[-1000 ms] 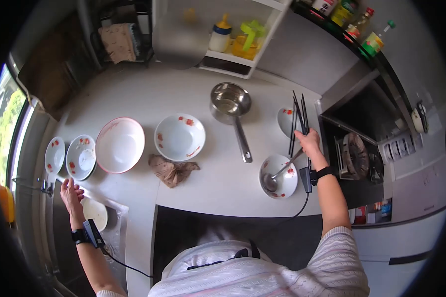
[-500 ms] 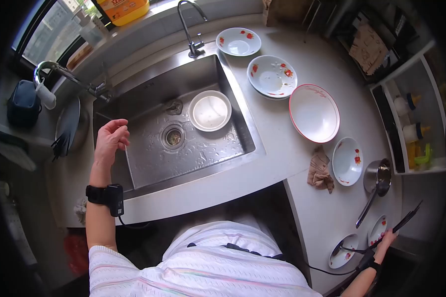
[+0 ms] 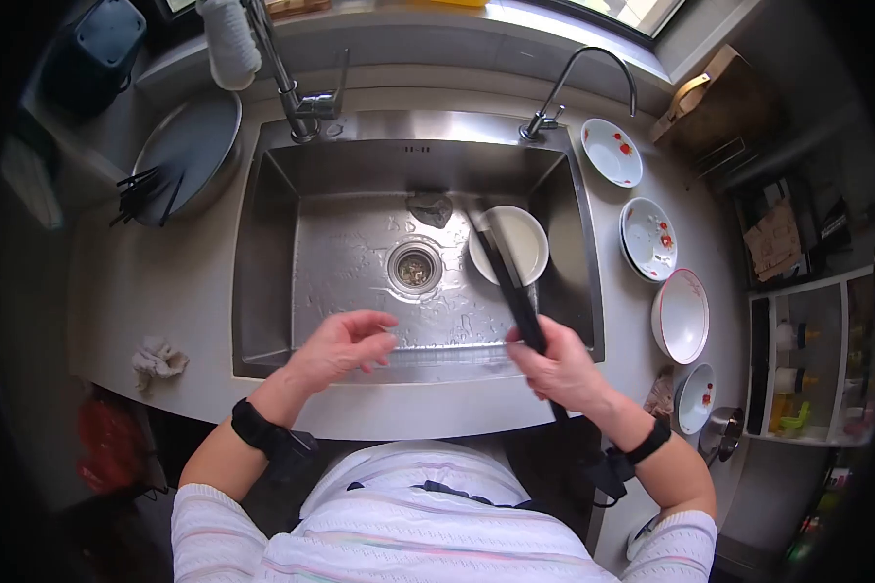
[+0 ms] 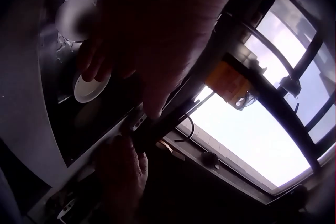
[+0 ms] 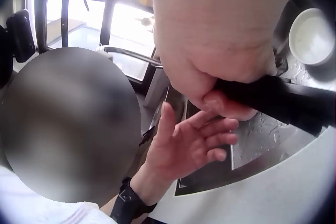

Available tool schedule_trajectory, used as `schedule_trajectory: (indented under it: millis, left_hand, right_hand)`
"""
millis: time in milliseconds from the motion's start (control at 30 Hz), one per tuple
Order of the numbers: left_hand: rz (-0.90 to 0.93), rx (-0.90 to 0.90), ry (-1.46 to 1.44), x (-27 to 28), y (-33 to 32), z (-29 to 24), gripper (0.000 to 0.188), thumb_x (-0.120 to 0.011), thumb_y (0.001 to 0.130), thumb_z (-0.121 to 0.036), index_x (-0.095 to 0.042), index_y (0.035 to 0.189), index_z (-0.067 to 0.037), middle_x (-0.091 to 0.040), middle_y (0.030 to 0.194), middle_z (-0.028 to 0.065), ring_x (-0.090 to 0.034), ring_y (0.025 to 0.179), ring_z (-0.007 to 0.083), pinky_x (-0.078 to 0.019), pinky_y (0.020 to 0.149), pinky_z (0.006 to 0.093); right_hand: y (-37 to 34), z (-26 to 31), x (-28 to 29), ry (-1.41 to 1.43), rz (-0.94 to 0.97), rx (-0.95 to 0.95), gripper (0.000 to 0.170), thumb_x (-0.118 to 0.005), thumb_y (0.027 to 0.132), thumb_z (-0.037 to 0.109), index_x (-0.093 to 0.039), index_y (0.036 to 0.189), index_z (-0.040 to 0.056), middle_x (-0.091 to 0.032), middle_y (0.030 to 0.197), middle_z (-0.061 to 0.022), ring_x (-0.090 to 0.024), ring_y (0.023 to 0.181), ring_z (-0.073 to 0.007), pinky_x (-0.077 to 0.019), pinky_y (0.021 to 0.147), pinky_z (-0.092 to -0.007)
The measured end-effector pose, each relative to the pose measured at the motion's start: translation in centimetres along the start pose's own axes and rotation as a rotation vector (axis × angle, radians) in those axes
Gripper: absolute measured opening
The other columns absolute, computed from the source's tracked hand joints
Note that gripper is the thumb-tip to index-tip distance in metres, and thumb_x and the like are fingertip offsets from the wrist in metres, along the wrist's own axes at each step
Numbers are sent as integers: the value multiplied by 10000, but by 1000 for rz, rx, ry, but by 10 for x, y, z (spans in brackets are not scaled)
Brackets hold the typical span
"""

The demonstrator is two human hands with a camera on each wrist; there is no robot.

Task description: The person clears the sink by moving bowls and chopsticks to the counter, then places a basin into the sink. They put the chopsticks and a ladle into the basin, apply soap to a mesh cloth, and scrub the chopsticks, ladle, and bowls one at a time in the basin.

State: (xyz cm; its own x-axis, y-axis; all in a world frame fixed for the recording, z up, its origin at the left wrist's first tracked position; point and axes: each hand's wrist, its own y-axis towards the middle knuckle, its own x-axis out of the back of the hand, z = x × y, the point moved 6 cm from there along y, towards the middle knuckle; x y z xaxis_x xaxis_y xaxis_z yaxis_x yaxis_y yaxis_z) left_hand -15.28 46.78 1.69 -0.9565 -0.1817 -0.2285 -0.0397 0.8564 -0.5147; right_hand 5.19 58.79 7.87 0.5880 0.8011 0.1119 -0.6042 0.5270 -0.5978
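Observation:
Over the sink's front right part, my right hand (image 3: 562,367) grips a bundle of black chopsticks (image 3: 517,296). Their far ends are blurred and overlap the white bowl (image 3: 530,241) lying in the steel sink (image 3: 345,272). To the left, at the sink's front rim, my left hand (image 3: 338,348) is empty. Its fingers are spread and its palm faces the right hand, as the right wrist view also shows in the open palm (image 5: 184,148). Between the hands and the bowl is the wet sink floor with a drain (image 3: 416,268).
Flower-patterned bowls (image 3: 648,238) and a red-rimmed bowl (image 3: 681,316) line the right counter. A large pan (image 3: 199,146) with black utensils stands at the left, near the main faucet (image 3: 306,105). A crumpled cloth (image 3: 158,360) lies on the left counter.
The head view has turned from the right counter to the sink. My right hand has brought the chopsticks from the right counter over to the sink. The left hand is now close to it.

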Motion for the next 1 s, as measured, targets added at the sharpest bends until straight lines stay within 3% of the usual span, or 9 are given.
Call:
schedule_trajectory:
  millis: [133,267,333,533,633,733,800,900,1000]
  left_hand:
    - [78,-171,-311,-6,4,7,446,-584,832,-274,-470,1163,2,-570,956,93,-561,880,159,-463,765,294]
    - [-102,8,-752,53,0,27,335,-460,894,-279,-570,939,34,-586,981,161,-568,903,231,-436,842,363]
    - [-265,-86,-769,92,-9,24,341,-407,912,-275,-540,714,-32,-611,890,173,-577,888,280,-453,817,384]
    - [-364,-235,-848,159,-49,5,299,-448,898,-273,-491,678,-75,-486,541,76,-525,534,242,-447,586,381]
    - [-409,-261,-831,169,-65,-2,250,-467,891,-261,-485,721,-78,-436,508,36,-470,441,176,-427,498,337]
    - [-610,-173,-683,180,-89,-17,129,-566,832,-135,-486,895,-54,-395,504,-17,-377,360,87,-324,359,243]
    - [-658,-142,-425,193,-102,-32,249,-612,772,-58,-485,985,-38,-413,526,-22,-395,377,84,-337,371,237]
    - [-785,-114,-44,220,-122,-63,437,-636,711,-30,-449,1106,-20,-458,585,-21,-443,408,76,-357,379,210]
    - [-837,-87,300,257,-132,-101,347,-594,721,-24,-498,1053,-40,-477,599,-15,-441,415,66,-357,379,212]
  right_hand:
    - [67,27,-134,-295,345,139,204,-543,830,155,-484,943,-4,-511,651,-33,-506,459,-104,-413,407,-227]
    - [106,22,-176,-228,472,259,285,-565,825,196,-512,982,-36,-575,792,-76,-589,629,-134,-470,529,-246]
    - [121,15,-147,-253,456,271,391,-584,813,271,-532,1016,-58,-599,856,-123,-611,781,-161,-484,572,-254]
    - [154,-87,60,-234,-241,-537,452,-489,847,271,-418,1113,-87,-554,943,-199,-614,804,-287,-521,570,-371]
    - [175,-142,103,-69,-292,-646,449,-483,841,240,-370,1123,-91,-548,959,-233,-614,761,-301,-520,564,-395]
    - [202,-172,119,344,-178,-412,403,-464,837,233,-414,1096,-72,-591,871,-242,-610,620,-274,-519,517,-358]
    - [226,-205,135,194,-326,-585,309,-445,848,182,-455,1061,-42,-610,828,-183,-602,555,-228,-502,449,-309]
    - [223,-206,129,309,-291,-548,255,-439,847,125,-462,1058,-16,-600,781,-144,-598,554,-208,-488,416,-297]
    - [237,-218,133,319,-294,-577,237,-429,830,91,-479,1039,-9,-594,726,-124,-588,526,-196,-481,410,-300]
